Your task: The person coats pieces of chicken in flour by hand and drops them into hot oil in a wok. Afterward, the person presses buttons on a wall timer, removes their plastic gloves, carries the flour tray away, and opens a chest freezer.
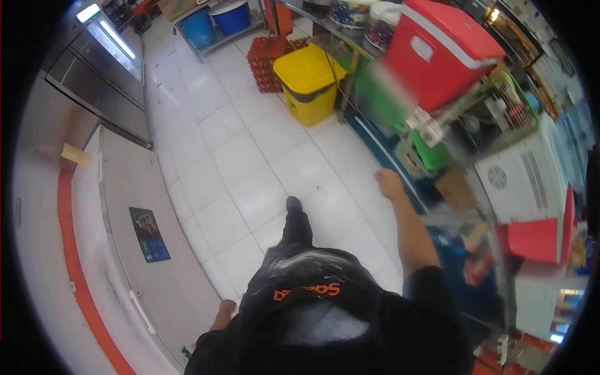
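Note:
My right hand (389, 184) hangs out in front of me over the white tiled floor, near the edge of the metal shelving on the right. Its fingers look curled in, and I see nothing in them. Low at my left side, my left hand (227, 307) is partly visible beside the pale cabinet door (144, 200), and its fingers cannot be made out. I wear a black apron (319, 275) with orange lettering and flour-like white smears. One dark shoe (293, 203) is stepping forward.
Ahead stand a yellow bin (309, 81) and stacked red-brown egg trays (265, 62). Blue tubs (231, 17) sit on a low rack farther off. On the right, shelving holds a red cooler box (431, 56) and a white appliance (519, 178). A steel fridge (100, 81) lines the left.

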Action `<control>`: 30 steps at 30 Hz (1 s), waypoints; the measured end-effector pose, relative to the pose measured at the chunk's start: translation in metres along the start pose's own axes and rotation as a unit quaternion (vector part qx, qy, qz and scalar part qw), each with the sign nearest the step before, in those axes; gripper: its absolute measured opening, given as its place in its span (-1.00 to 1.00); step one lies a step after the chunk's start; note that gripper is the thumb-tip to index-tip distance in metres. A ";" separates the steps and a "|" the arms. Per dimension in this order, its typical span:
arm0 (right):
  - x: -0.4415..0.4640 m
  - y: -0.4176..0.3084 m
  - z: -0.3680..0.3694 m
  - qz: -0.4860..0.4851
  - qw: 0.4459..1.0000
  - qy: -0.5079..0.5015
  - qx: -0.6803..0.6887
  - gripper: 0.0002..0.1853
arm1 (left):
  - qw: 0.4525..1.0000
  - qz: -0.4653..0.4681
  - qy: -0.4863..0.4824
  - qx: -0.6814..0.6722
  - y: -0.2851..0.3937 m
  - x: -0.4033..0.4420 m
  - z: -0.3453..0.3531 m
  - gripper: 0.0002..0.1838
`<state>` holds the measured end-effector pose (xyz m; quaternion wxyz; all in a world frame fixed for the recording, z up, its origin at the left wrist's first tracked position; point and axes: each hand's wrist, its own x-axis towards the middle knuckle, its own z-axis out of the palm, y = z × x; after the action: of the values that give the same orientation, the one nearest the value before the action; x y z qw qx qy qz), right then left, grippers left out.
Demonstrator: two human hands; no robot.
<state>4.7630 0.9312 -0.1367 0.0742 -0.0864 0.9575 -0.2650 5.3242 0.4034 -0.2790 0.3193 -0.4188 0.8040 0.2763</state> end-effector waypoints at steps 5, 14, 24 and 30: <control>0.103 -0.022 0.041 0.005 0.999 -0.024 0.046 -0.85 | 0.978 0.093 -0.041 0.182 0.079 0.131 -0.058 -0.73; -0.014 0.130 0.119 0.219 0.858 -0.431 -0.175 -0.82 | 0.967 0.217 0.134 -0.006 0.472 0.324 -0.316 -0.69; 0.229 0.162 0.135 0.146 0.926 -0.320 -0.135 -0.72 | 0.979 0.166 0.108 -0.051 0.645 0.421 -0.343 -0.73; 0.428 0.043 0.067 0.164 0.959 -0.049 0.225 -0.65 | 0.988 0.075 -0.036 0.130 0.647 0.434 -0.311 -0.66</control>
<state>4.3531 0.8469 -0.2572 0.1808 0.0778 0.8694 -0.4532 4.4936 0.2876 -0.2875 0.3779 -0.3021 0.8503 0.2070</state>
